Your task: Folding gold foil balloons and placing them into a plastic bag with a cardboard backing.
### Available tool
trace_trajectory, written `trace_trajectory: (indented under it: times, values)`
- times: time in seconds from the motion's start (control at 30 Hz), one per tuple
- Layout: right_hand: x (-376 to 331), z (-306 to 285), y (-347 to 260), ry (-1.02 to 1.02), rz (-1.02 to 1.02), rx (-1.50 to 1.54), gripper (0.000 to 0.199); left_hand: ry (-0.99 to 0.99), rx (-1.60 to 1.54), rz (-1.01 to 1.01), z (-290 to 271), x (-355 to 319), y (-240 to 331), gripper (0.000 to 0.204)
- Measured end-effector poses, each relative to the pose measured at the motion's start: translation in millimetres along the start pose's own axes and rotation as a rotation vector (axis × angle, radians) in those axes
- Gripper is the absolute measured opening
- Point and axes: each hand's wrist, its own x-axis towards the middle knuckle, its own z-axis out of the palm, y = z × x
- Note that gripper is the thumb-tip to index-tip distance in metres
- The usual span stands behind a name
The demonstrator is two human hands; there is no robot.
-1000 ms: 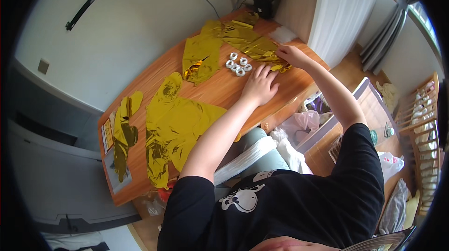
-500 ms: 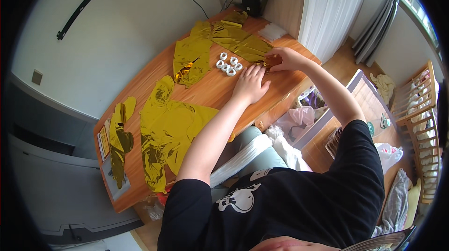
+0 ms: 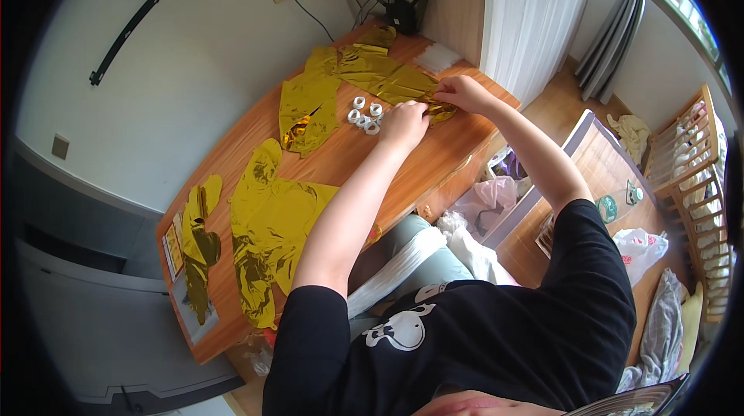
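A flat gold foil balloon (image 3: 387, 79) stretches across the far part of the wooden table. Its near right end is between my two hands. My left hand (image 3: 404, 125) has its fingers bent together on the edge of that foil. On the other side, my right hand (image 3: 463, 95) pinches the same end from above, with thumb and fingertips pressed on the crinkled film. Just left of my left hand lie several small white rolls (image 3: 364, 116), grouped together. A second gold foil piece (image 3: 310, 98) lies beside the held one, crumpled shiny at its lower end.
A large gold foil balloon (image 3: 283, 210) and a narrower folded one (image 3: 203, 249) lie on the table's near left. A stack of translucent sheets (image 3: 438, 58) and a black router (image 3: 403, 14) sit at the far end. Plastic bags (image 3: 484, 203) stand beside the table's right edge.
My left hand has gone from lying flat with fingers spread to curled on the foil's edge. My right hand stays at the balloon's end, now pinching it. The view has shifted slightly.
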Motion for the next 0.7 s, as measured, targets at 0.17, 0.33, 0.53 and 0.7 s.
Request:
trace_trajectory:
  times: [0.17,0.33,0.53,0.7]
  values:
    - [2,-1,0,0.006,0.025,0.068,0.026,0.245,0.092,0.115,8,10,-11,0.015]
    - [-1,-8,-6,-0.016,0.071,0.066,0.031,0.304,0.103,0.055,4,19,-9,0.015]
    - [-4,-1,-5,0.045,-0.124,-0.063,0.031,0.383,0.012,0.046,5,23,-11,0.02]
    - [17,-7,-8,0.099,-0.08,-0.119,0.029,0.284,0.202,0.109,22,14,-1,0.032]
